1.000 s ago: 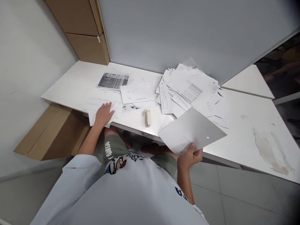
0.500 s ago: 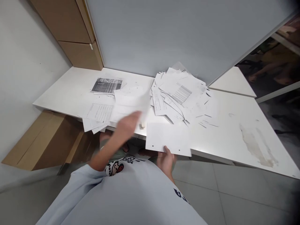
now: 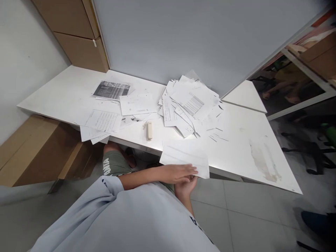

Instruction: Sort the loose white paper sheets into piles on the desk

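Observation:
At the table's front edge lies a white sheet of paper (image 3: 183,154) with faint crease lines, its near part reaching past the edge. My right hand (image 3: 186,189) grips its near edge from below, fingers partly hidden. Across the near edge rests my left hand (image 3: 178,172), laid flat with fingers stretched out over the paper and above my right hand. A small cream-coloured hand tool (image 3: 149,131) stands on the table to the left of the sheet; I cannot tell its kind. Beyond it lies a sheet with punched holes (image 3: 138,104).
A large loose heap of papers (image 3: 187,105) fills the middle back of the white table (image 3: 236,140). Printed sheets (image 3: 101,120) overhang the front left, with a dark-printed page (image 3: 111,89) behind. Cardboard boxes (image 3: 39,140) stand below left; a grey partition (image 3: 168,38) rises behind.
My left hand has moved right from the left-hand papers onto the sheet at my right hand. That sheet's top now shows creases instead of two holes. The cream tool is uncovered.

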Available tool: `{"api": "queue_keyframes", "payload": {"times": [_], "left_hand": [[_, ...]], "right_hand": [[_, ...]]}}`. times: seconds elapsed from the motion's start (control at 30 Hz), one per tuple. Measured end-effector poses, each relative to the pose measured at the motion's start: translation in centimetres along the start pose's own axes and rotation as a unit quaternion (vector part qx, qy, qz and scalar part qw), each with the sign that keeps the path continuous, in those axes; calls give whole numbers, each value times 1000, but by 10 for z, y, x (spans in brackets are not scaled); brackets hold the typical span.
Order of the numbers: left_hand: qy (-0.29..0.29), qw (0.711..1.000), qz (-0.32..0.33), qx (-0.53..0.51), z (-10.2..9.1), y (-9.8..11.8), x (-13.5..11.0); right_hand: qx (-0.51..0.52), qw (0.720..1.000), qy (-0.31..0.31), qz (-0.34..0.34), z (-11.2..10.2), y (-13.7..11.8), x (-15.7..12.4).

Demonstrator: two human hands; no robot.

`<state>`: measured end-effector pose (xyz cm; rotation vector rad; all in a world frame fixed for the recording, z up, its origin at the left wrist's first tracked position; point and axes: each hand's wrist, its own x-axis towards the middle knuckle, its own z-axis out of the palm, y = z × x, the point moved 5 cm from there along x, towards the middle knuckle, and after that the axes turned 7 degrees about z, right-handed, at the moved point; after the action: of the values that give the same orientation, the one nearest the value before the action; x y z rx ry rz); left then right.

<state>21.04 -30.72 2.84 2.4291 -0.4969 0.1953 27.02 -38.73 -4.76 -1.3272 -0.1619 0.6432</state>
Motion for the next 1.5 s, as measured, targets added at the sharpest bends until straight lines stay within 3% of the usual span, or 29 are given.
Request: {"api": "queue_keyframes", "payload": {"times": [0.1,0.23,0.3,0.37,0.43,0.5,0.6,0.7,0.8,0.93,1.2,1.5], "left_hand": [[2,990,-70,126,5,-25,-11],[6,967,-149,205,7,-56,-12],[20,960,-175,217,0,-62,-7],[51,954,-192,224,-13,-61,-8],[99,950,-184,233,-29,-52,-24],[145,943,-168,247,-42,-42,-57],[165,921,-207,288,-55,-44,-125],[107,912,-250,308,-63,-62,-176],[60,906,-265,324,-76,-81,-193],[56,891,-276,356,-87,-102,-188],[141,874,-269,380,-75,-123,-191],[150,862,-277,398,-73,-118,-190]], "right_hand": [[94,993,-3,71,4,4,6],[97,987,-22,126,2,11,7],[36,994,12,103,-15,5,12],[-92,992,86,16,-41,-15,21],[-267,946,151,-103,-65,-41,33],[-429,868,164,-189,-84,-59,50],[-585,774,70,-232,-104,-62,80],[-664,687,-75,-284,-117,-57,99],[-703,605,-135,-350,-124,-59,112],[-732,543,-126,-391,-120,-65,133],[-717,524,-78,-454,-113,-61,130],[-702,537,-58,-464,-117,-56,130]]}}
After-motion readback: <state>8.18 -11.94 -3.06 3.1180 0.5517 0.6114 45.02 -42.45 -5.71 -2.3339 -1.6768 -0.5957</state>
